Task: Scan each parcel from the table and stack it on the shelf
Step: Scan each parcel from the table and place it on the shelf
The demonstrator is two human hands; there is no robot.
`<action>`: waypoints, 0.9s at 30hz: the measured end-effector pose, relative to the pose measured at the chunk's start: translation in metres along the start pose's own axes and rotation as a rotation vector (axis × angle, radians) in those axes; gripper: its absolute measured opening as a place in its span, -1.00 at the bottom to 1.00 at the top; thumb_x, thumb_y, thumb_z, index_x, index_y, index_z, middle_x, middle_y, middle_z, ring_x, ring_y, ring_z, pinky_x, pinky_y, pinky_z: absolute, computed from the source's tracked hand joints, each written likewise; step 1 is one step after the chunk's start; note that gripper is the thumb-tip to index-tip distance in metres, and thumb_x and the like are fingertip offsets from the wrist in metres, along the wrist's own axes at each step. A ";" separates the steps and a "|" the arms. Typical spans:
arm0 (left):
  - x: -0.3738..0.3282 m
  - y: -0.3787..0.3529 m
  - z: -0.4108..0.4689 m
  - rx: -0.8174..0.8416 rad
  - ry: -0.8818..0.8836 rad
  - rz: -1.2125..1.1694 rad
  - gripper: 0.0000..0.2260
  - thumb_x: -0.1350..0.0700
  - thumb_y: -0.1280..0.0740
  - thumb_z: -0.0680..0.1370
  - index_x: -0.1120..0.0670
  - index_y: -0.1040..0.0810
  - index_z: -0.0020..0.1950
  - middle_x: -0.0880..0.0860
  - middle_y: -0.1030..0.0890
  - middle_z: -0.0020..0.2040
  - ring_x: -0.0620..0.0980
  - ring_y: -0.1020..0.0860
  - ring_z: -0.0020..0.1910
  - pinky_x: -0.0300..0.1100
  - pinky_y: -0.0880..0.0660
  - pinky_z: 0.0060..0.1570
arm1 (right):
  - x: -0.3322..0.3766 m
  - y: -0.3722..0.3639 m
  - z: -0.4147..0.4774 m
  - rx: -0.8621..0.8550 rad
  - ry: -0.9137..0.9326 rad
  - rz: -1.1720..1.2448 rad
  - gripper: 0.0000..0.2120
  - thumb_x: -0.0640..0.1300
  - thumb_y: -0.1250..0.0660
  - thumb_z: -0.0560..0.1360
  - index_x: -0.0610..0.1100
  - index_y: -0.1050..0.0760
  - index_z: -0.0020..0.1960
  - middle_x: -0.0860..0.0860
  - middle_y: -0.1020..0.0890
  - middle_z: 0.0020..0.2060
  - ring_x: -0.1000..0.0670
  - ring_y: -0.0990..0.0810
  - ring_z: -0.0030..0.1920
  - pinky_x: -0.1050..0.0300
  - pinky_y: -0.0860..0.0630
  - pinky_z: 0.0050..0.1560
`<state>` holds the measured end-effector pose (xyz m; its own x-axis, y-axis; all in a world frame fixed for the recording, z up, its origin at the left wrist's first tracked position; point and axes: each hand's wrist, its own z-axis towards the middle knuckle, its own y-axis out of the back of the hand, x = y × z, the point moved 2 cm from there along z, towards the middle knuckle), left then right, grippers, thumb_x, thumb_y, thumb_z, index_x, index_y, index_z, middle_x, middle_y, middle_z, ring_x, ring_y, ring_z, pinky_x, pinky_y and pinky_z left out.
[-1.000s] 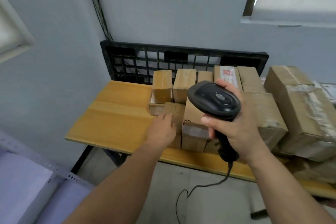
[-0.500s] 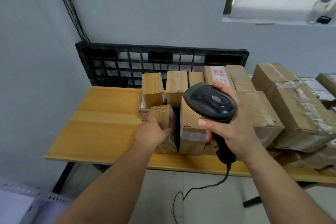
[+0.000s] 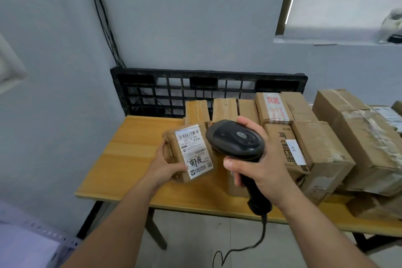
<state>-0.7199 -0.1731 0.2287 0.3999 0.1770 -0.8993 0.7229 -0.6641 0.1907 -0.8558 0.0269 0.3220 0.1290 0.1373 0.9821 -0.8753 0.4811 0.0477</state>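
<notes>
So the left hand (image 3: 165, 165) was wrapped round a small cardboard parcel (image 3: 174, 154), thumb on the near face by the lower corner of the shipping label (image 3: 194, 152), fingers hidden behind. It looked lifted off the wooden table (image 3: 130, 159), label side tipped up toward the person. The right hand (image 3: 258, 172) was clenched round the handle of the corded barcode scanner (image 3: 236, 142), one finger out front where the trigger should be (couldn't see the trigger itself). The scanner head sat just right of the held parcel, level with the label's far end and almost touching the box edge.

My take on doing the scan well: the barcode strip (image 3: 189, 136) ran along the end of the label farthest from the left thumb, so nothing covered it, good. But the scanner's nose seemed to point past the parcel, not at it. I'd have drawn the right hand back toward the body and swung the head left and down onto that strip, with a slight tilt to dodge glare.

The other parcels (image 3: 322, 152) were piled beyond and right of the scanner hand, so a sloppy aim could've caught the red-printed box (image 3: 273, 106) instead. A grey shelf corner (image 3: 43, 237) showed down-left of the left forearm, so that's where it'd go next
</notes>
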 end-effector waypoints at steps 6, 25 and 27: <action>-0.027 0.028 -0.011 -0.112 -0.188 -0.006 0.01 0.27 -0.55 0.33 -0.21 0.00 0.54 0.00 -0.43 0.16 0.06 -0.47 0.20 0.00 -0.55 0.06 | 0.008 -0.019 0.001 0.060 -0.011 0.159 -0.19 -0.22 -0.53 0.27 0.20 -0.29 0.40 -0.08 -0.66 -0.19 -0.14 -0.53 -0.47 0.03 -0.52 -0.44; -0.041 0.017 -0.033 -0.172 -0.309 0.093 -0.01 0.25 -0.56 0.34 -0.20 -0.01 0.53 0.07 -0.47 0.23 0.04 -0.50 0.18 0.03 -0.54 0.08 | 0.017 -0.003 -0.028 0.084 0.002 0.085 -0.19 -0.25 -0.51 0.30 0.24 -0.30 0.40 -0.14 -0.63 0.01 -0.17 -0.54 -0.48 0.01 -0.55 -0.41; -0.042 0.013 -0.036 -0.183 -0.308 0.093 -0.01 0.25 -0.56 0.34 -0.21 -0.01 0.53 0.08 -0.47 0.22 0.05 -0.51 0.18 0.05 -0.55 0.09 | 0.016 0.002 -0.031 0.084 0.002 0.084 -0.20 -0.25 -0.51 0.29 0.26 -0.30 0.39 -0.11 -0.65 -0.03 -0.17 -0.53 -0.48 0.00 -0.55 -0.42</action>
<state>-0.7067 -0.1631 0.2833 0.3007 -0.1238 -0.9456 0.7914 -0.5209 0.3199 -0.8409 0.0563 0.3326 0.0545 0.1759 0.9829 -0.9189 0.3940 -0.0196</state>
